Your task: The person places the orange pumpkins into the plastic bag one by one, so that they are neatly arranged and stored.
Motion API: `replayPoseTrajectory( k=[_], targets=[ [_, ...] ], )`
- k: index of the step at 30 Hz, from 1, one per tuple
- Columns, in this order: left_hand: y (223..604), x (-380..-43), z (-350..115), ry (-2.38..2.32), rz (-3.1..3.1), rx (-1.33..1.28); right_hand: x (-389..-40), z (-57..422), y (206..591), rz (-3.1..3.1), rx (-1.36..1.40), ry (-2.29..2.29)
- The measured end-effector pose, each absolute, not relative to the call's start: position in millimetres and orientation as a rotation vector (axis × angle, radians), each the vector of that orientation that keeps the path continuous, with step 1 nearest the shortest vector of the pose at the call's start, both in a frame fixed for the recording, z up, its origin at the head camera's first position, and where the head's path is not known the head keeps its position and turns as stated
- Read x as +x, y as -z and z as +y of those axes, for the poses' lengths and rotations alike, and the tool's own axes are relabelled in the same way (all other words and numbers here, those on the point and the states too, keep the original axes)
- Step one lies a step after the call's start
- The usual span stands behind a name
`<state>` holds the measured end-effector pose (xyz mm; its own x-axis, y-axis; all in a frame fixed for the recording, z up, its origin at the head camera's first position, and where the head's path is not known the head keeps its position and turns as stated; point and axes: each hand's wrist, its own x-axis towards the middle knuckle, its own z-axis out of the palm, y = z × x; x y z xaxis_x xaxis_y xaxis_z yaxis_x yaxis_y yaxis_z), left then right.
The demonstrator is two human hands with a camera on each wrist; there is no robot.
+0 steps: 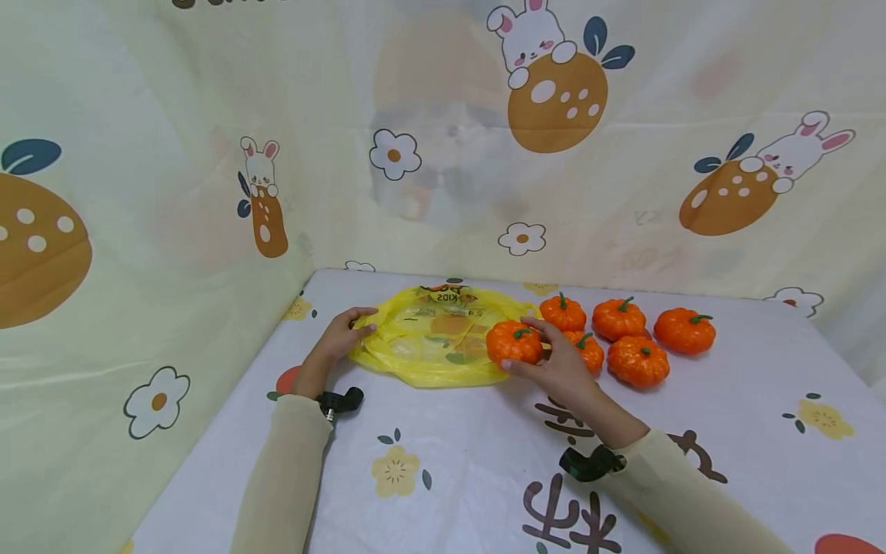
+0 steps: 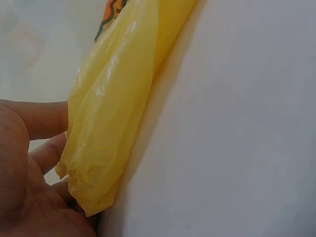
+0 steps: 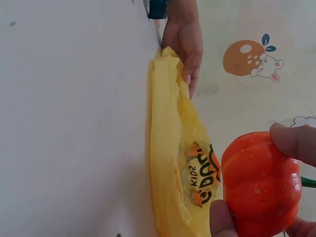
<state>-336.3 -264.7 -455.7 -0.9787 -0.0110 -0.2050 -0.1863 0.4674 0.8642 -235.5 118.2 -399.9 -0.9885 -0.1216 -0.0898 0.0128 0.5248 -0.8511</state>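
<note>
A yellow plastic bag lies spread on the table with its mouth facing up and dark print inside. At its left rim is my left hand, fingers fairly straight against the plastic; in the left wrist view the bag's edge hides the fingertips. My right hand grips a small orange toy pumpkin with a green stem, thumb on one side and fingers on the other. The pumpkin overlaps the bag's right side in the head view. The right wrist view shows the held pumpkin close up.
Several more orange pumpkins stand to the right of the bag, among them one at the far right and one in front. A white patterned cloth covers the table. Cream printed curtains hang behind and to the left.
</note>
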Motion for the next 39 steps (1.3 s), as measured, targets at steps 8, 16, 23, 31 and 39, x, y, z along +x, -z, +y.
replayPoseTrajectory(
  k=[8,16,23,31,39],
  targets=[
    [453,-335,-263,-1.537,2.540,-0.179,-246,108,397,2.628,-0.092,1.456],
    [454,-335,-265,-1.537,2.540,-0.188,-256,97,394,2.595,-0.103,1.466],
    [454,-335,-265,-1.516,2.558,-0.173,-265,90,389,2.559,-0.098,1.522],
    [453,-335,-265,-1.502,2.575,-0.192,-276,79,389,2.515,-0.140,1.567],
    [451,-333,-264,-1.510,2.560,-0.186,-293,63,394,2.506,-0.130,1.580]
  ],
)
